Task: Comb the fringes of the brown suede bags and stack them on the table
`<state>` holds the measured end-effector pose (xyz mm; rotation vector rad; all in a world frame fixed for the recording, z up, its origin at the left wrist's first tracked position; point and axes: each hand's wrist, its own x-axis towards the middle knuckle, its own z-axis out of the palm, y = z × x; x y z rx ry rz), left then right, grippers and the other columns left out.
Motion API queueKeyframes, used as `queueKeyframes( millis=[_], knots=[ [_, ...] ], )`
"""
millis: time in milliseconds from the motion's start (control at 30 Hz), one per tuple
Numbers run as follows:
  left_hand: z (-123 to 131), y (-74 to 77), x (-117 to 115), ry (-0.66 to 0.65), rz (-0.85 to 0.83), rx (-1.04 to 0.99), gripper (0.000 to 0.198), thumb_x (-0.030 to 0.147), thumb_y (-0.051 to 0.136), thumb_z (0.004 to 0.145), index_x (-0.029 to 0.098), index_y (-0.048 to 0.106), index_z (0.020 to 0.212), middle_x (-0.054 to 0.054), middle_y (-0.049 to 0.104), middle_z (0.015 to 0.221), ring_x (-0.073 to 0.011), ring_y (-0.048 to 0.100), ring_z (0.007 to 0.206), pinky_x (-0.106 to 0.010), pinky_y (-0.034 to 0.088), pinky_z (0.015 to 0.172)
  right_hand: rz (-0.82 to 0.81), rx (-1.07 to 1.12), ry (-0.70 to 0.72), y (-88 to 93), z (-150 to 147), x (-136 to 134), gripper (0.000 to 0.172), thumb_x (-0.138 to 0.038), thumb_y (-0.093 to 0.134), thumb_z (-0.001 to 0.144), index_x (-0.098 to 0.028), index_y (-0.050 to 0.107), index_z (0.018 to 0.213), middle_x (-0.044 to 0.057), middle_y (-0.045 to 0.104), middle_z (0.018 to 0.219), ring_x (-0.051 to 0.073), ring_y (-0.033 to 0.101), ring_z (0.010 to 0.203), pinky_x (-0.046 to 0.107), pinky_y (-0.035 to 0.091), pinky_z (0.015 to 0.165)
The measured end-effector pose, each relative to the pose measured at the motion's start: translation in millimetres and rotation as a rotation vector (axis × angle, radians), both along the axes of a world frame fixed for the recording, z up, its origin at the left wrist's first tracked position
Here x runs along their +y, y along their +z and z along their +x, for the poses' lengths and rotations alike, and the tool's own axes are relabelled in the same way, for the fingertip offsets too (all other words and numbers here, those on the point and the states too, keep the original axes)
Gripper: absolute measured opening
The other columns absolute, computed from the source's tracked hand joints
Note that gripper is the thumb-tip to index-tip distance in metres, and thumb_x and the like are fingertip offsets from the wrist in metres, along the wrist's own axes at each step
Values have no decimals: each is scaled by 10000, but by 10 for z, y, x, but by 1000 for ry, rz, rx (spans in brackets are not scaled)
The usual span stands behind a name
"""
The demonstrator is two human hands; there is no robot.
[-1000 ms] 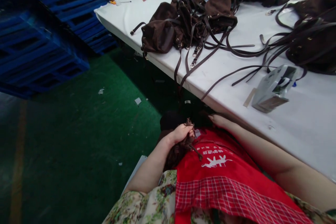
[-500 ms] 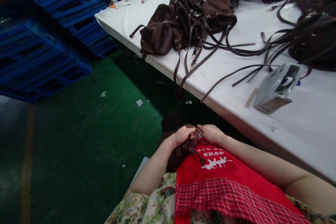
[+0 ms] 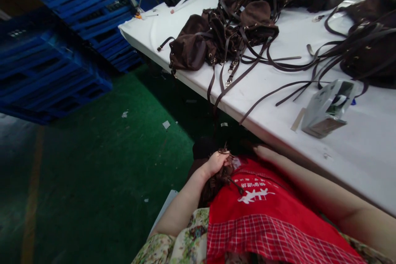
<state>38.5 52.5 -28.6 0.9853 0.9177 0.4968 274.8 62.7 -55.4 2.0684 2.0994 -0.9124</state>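
Below table edge, left hand [image 3: 215, 163] clutching brown cords [image 3: 220, 177], right hand [image 3: 262, 151] grip unclear

Light falls brightly on the white tabletop [image 3: 278, 90], glaring near its far right corner. The green floor [image 3: 93, 152] is dim, and deep shadow lies under the tabletop's edge. Lines bend toward the frame edges. The pallets [image 3: 62, 49] look slightly soft.

Dark brown bags [image 3: 216, 39] and straps [image 3: 272, 64] lie on a white counter [image 3: 355, 148], above a green floor [image 3: 108, 152], blue pallets [image 3: 62, 41] and a red checked apron [image 3: 266, 218].
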Motion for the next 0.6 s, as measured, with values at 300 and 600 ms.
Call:
queueKeyframes(
  millis=[300, 600],
  knots=[
    [-7, -34, 62, 92, -181, -104, 295, 391, 565, 725, 177, 431, 572, 56, 403, 473, -97, 428, 495, -297, 436, 662, 41, 469, 23, 499, -568, -265, 389, -410, 220, 986, -187, 539, 967, 43, 673, 821, 146, 620, 722, 236, 440, 678],
    [-35, 2, 12, 68, -150, -129, 268, 338, 543, 749, 173, 450, 561, 51, 414, 481, -99, 419, 515, -292, 429, 663, 4, 82, 285, 538, -714, -218, 329, -386, 263, 992, -196, 532, 991, 68, 683, 903, 171, 641, 783, 240, 378, 633]
  ],
)
